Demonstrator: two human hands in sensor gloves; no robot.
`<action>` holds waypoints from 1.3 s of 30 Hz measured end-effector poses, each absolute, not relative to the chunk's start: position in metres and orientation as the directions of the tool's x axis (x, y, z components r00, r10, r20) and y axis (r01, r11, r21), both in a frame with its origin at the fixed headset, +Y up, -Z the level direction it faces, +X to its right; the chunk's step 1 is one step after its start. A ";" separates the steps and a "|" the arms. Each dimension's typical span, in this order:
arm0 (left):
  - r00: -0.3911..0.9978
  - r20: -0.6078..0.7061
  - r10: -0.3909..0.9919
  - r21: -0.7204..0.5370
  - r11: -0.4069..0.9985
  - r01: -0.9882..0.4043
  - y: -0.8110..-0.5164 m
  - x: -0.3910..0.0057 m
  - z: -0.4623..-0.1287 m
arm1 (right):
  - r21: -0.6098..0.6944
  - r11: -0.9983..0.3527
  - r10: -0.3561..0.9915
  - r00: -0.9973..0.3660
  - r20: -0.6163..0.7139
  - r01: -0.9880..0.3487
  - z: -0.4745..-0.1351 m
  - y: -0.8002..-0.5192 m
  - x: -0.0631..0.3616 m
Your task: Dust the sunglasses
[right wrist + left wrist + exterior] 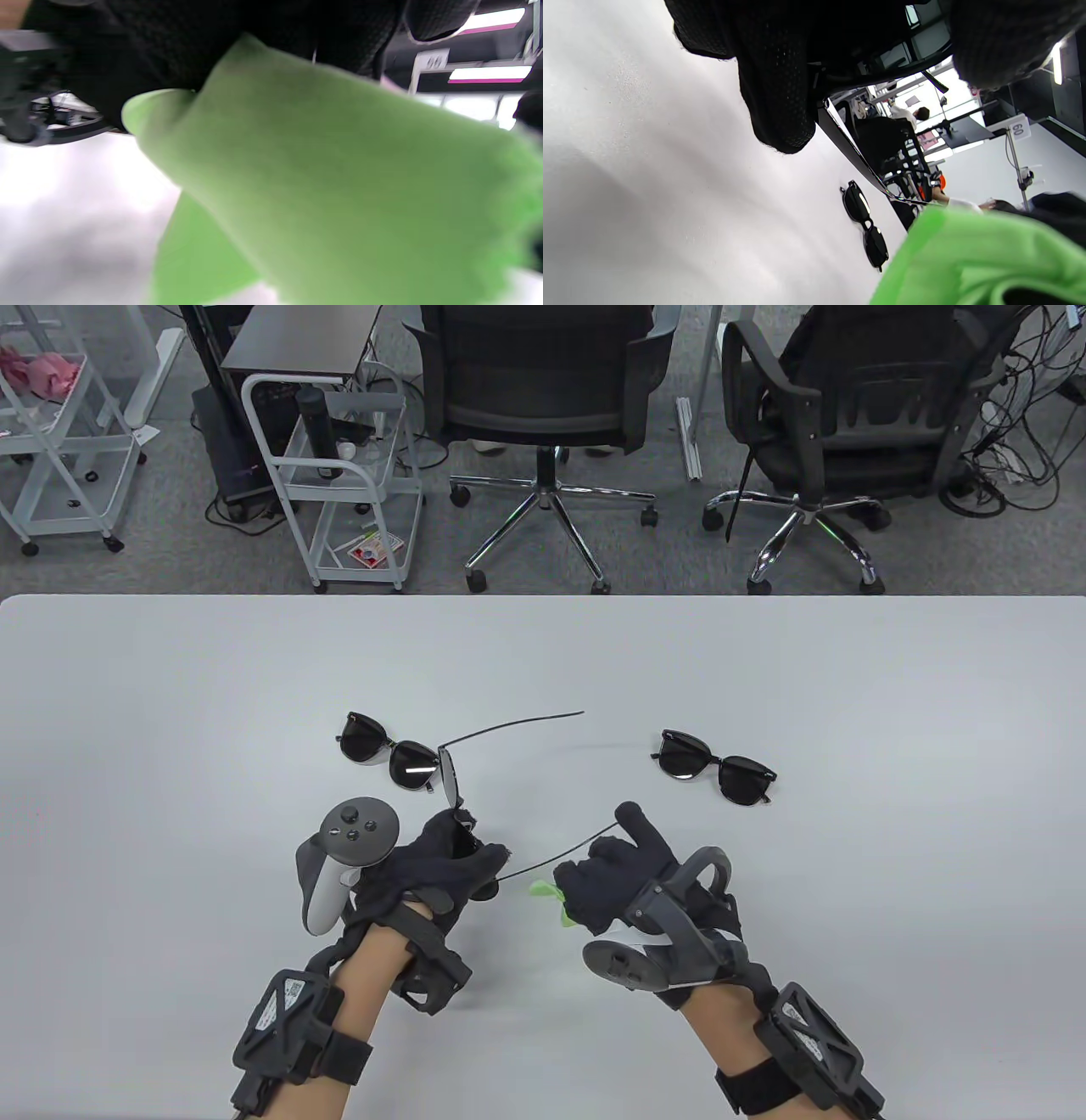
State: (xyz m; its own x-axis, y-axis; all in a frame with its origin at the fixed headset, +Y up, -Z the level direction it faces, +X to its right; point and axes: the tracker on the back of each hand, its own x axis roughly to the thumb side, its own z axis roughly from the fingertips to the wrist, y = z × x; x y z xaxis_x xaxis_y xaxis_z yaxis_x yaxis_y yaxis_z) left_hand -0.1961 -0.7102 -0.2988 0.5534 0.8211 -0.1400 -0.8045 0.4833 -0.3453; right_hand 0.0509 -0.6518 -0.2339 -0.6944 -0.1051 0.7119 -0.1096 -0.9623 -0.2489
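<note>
- Table view: left hand (441,857) holds a pair of sunglasses (450,782) above the white surface (170,712), fingers curled round the frame's lower end; frame stands on edge, one thin temple arm reaching up-right, the other running right toward the right hand (619,869).
- Right hand's grip is clenched on a green cloth (550,897), only a small corner poking out at its left side; thumb sticks up. Cloth is just beside the held pair, contact not clear.
- Second pair of sunglasses (386,751) lies on the surface just beyond the left hand, close to the held pair's upper lens. Third pair of sunglasses (714,768) lies further right, beyond the right hand, well apart from the other two.
- Past the far edge: two office chairs (551,415) and a white trolley (339,475) on grey carpet.
- Left wrist view: gloved fingers (776,84) hang from the top, the dark frame of the held pair between them, temple arm running down-right. Green cloth fills the bottom right corner. One pair lies flat on the surface below the temple.
- Right wrist view: blurred; green cloth fills most of the frame, held under black gloved fingers (169,38) at the top.
</note>
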 end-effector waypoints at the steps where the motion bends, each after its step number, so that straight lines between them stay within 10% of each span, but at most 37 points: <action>1: 0.546 -0.143 0.825 -0.341 0.477 -0.810 -0.711 -0.197 -0.299 | -0.161 -0.983 -0.057 -0.686 0.726 -0.088 -0.237 -0.658 0.050; 9: 0.488 -0.110 0.866 -0.347 0.426 -0.835 -0.710 -0.192 -0.300 | 0.324 -0.946 0.217 -0.730 0.648 0.007 -0.261 -0.707 0.051; 19: 0.439 -0.057 0.897 -0.383 0.387 -0.839 -0.707 -0.175 -0.295 | 0.005 -0.883 0.406 -0.758 0.511 -0.470 -0.267 -0.681 0.082; 27: 0.529 0.064 0.846 -0.505 0.485 -0.714 -0.703 -0.131 -0.282 | -0.095 -0.883 0.341 -0.768 0.542 -0.459 -0.263 -0.673 0.063; 39: 0.785 0.204 0.585 -0.293 0.801 -0.521 -0.697 -0.142 -0.286 | -0.356 -0.825 0.246 -0.846 0.474 -0.439 -0.266 -0.654 0.110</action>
State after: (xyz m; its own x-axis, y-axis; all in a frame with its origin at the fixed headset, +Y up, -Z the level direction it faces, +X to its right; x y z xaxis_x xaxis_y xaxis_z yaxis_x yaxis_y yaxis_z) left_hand -0.1420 -0.6972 -0.2857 0.7849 0.5852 0.2036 -0.5215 0.8014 -0.2930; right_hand 0.1099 -0.6539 -0.2663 -0.8456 0.2455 0.4740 -0.4392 -0.8247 -0.3563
